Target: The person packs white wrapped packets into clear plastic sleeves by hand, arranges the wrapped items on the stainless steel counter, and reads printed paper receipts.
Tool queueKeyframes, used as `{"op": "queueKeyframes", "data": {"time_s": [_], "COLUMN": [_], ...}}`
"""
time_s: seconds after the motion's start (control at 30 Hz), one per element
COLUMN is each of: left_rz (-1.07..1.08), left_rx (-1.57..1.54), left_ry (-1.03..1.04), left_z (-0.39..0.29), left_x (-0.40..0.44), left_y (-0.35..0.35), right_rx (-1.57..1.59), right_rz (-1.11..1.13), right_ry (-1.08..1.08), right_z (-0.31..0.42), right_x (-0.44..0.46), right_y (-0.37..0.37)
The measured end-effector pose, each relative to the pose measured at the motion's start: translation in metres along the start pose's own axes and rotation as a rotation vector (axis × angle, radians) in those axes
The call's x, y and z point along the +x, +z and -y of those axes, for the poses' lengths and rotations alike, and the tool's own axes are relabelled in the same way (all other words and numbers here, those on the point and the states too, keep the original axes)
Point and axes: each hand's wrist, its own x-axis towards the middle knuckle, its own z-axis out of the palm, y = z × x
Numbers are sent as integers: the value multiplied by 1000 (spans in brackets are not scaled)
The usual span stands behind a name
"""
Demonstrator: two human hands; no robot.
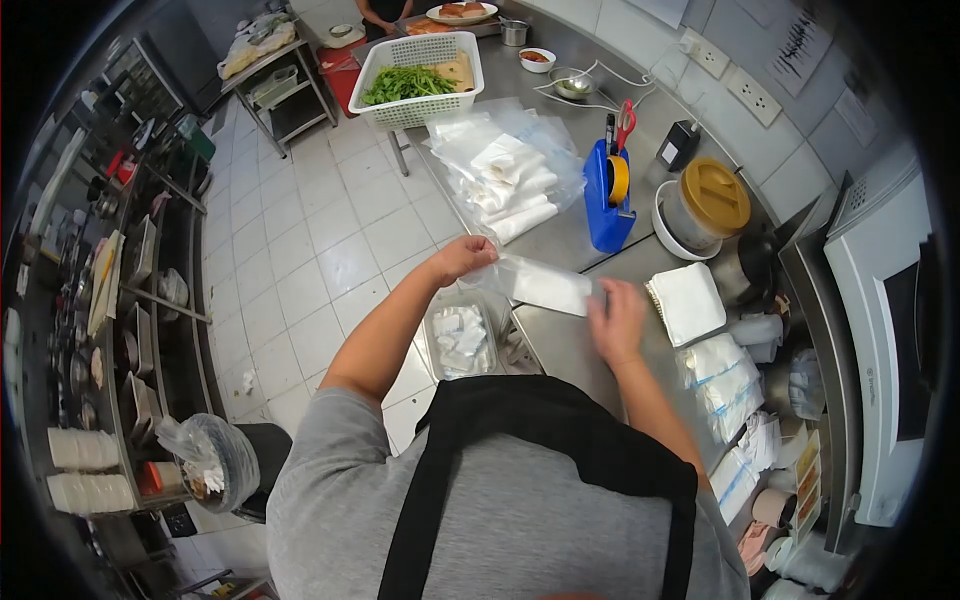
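Note:
A clear plastic bag (487, 277) with a flat white folded piece (550, 287) in it stretches over the near edge of the steel counter. My left hand (466, 260) pinches the bag's left end. At the right end of the white piece is my right hand (617, 318), its fingers curled and smeared by motion; whether they grip it, I cannot tell. Just beyond lies a loose pile of clear bags and white rolled pieces (505, 170). Below my left hand stands a clear tub (490, 368) holding white folded pieces.
A blue tape dispenser (606, 205) holds red scissors (626, 122). A mustard-lidded container (715, 197), white cloths (687, 303) and plastic packs (720, 378) line the right side. A white basket (370, 75) of greens stands at the far end, near another person (384, 12).

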Motion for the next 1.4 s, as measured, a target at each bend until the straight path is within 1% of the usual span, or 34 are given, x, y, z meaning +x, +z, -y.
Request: {"op": "queueKeyframes", "data": {"time_s": [0.07,0.17,0.23,0.33,0.4,0.43,0.47,0.53,0.63,0.73,0.77,0.87,0.93,0.97,1.07,1.1,1.17,1.2,1.27,1.3,1.4], "left_rz": [-12,-32,-47,-175,-424,-494,-472,-445,-277,-677,-707,-376,-127,-124,-168,-200,-233,-247,-105,-81,-190], "left_rx": [-41,-27,5,181,212,203,97,-21,39,655,727,729,798,812,651,584,419,338,65,158,579], "left_ry": [-28,-11,11,-78,-81,-83,-73,-176,-147,-50,-13,569,640,461,239,267,191,153,-11,10,230], "left_z": [-1,6,13,26,34,34,33,-9,-9,-13,-17,-26,-27,-29,-25,-19,-8,-6,-12,-20,-34], "left_x": [-4,-5,-6,-14,-18,-20,-21,-37,-35,-31,-32,-18,-8,-6,-8,-10,-11,-12,-17,-21,-32], "left_y": [8,9,7,-25,-45,-55,-62,-35,-10,-3,-1,34,62,73,101,111,141,157,186,196,204], "right_rx": [145,5,-45,-76,-74,-74,-74,-91,-71,-69,-71,-110,-96,-89,-69,-15,91,93,98,128,72], "right_rz": [216,341,360,383,387,381,371,369,381,408,422,478,480,477,263,195,58,60,56,76,109], "right_ry": [-150,-266,-288,-285,-275,-276,-279,-280,-286,-325,-345,-481,-509,-526,-402,-302,-100,-59,24,21,-56], "right_z": [33,51,39,28,30,30,30,31,29,24,23,12,5,2,-2,-6,-13,-16,-23,-20,-10], "right_x": [15,27,22,19,16,16,16,17,16,20,21,31,37,39,36,30,12,1,-24,-33,-57], "right_y": [-3,11,33,42,42,42,42,43,45,41,39,27,21,17,-6,-11,-19,-20,-20,-21,-21]}}
